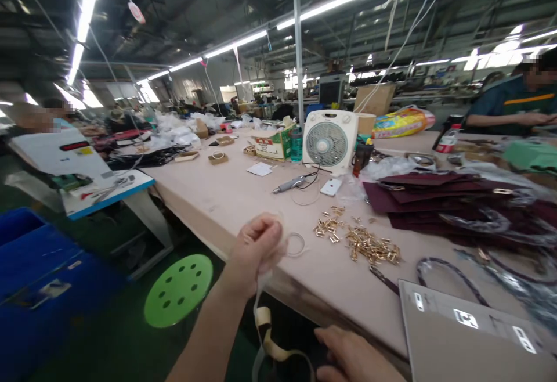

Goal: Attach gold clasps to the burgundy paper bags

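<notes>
My left hand point(256, 251) is raised over the near edge of the long table point(243, 196), fingers closed in a fist on a thin pale strap point(266, 327) that hangs down and loops below the edge. My right hand point(348, 356) is low at the bottom of the view, under the table edge next to the strap's lower loop; its fingers are partly out of frame. A small clear ring point(296, 244) lies on the table just right of my left hand. Beyond it are scattered gold metal fittings point(369, 245).
Dark maroon bag pieces point(439, 196) are stacked at right, a grey board point(470, 335) at near right. A white fan point(327, 141), phone point(331, 186) and pen-like tool point(289, 184) sit mid-table. A green stool point(178, 290) and blue bin point(35, 289) stand left. Other people sit far left and far right.
</notes>
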`<action>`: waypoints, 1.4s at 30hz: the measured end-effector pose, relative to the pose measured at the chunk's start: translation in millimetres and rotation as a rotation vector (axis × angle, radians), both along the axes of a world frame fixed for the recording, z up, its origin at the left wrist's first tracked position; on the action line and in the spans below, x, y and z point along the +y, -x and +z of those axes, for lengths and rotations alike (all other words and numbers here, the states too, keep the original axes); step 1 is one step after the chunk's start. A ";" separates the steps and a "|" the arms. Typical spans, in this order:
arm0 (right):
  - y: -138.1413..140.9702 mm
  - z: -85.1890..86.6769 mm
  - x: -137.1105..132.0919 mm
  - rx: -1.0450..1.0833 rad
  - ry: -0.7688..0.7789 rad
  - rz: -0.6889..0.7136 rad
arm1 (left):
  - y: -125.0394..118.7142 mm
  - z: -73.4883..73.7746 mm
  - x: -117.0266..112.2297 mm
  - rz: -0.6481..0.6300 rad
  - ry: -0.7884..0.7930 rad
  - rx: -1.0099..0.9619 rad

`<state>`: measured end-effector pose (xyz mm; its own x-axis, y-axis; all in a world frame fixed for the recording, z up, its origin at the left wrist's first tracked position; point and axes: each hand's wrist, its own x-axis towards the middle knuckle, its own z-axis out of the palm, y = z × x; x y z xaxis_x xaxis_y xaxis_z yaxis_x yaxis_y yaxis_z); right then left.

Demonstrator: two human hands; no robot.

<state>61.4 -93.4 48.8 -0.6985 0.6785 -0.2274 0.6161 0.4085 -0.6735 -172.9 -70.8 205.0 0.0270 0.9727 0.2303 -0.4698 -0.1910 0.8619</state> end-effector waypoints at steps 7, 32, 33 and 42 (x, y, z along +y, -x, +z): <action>-77.1 44.7 16.1 0.304 -0.332 -0.458 | -66.7 -33.2 -7.8 -0.182 -0.016 0.890; -94.8 82.5 0.1 0.405 -0.370 -0.244 | -113.2 -60.8 -12.6 -0.245 -0.266 1.245; -94.4 82.5 -0.5 0.412 -0.380 -0.235 | -113.9 -60.3 -12.3 -0.246 -0.249 1.225; -91.4 66.4 -4.8 0.396 -0.737 -0.231 | -121.0 -70.3 -11.2 -0.297 0.166 0.826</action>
